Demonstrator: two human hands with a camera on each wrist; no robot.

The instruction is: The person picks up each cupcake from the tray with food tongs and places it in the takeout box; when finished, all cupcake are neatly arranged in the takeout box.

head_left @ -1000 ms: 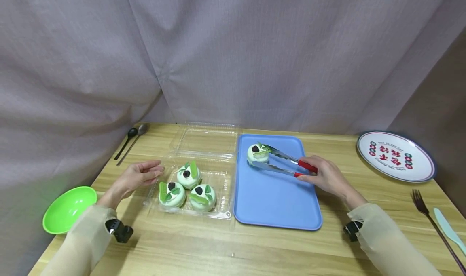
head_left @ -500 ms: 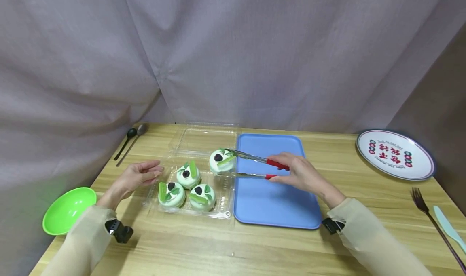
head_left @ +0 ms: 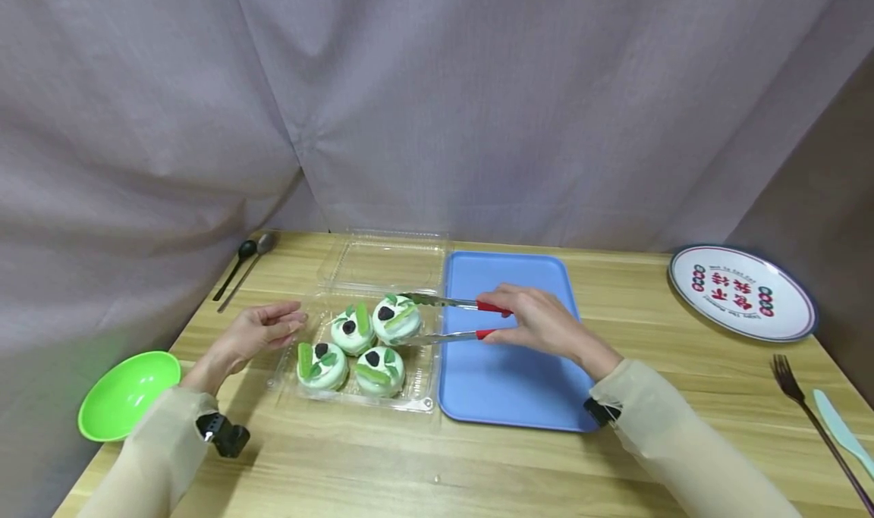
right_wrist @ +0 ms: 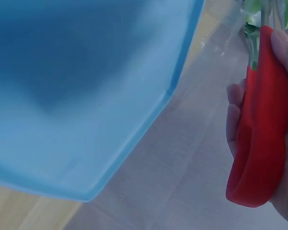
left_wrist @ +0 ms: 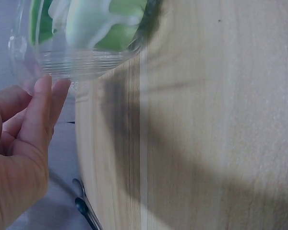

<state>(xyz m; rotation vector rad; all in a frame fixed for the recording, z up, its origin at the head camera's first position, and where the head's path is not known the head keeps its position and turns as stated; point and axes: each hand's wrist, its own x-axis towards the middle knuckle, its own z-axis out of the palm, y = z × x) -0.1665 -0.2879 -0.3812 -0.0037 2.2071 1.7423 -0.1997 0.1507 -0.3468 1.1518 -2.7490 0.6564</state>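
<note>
My right hand point(head_left: 539, 317) grips red-handled metal tongs point(head_left: 488, 306); the red handle point(right_wrist: 266, 124) fills much of the right wrist view's right side. Between the tongs' tips is a small pale-green round cake point(head_left: 396, 321) with a dark berry and green leaves on top. It is over the back right part of a clear plastic container point(head_left: 416, 404). Three similar cakes sit inside, one of them at the front left point(head_left: 324, 366). At the container's left edge, my left hand point(head_left: 262, 328) pinches the rim between thumb and fingers point(left_wrist: 41, 96).
A blue tray point(head_left: 519, 381) lies right of the container, whose clear lid point(head_left: 389, 260) is folded open behind. Two spoons point(head_left: 239, 271) and a green bowl point(head_left: 130, 397) are at the left. Far right are a patterned plate point(head_left: 744, 294), a fork point(head_left: 792, 385) and a pale knife point(head_left: 840, 427).
My right hand has carried the cake in the tongs leftward, off the blue tray and over the container, then lower toward the other cakes. The left hand has stayed in place.
</note>
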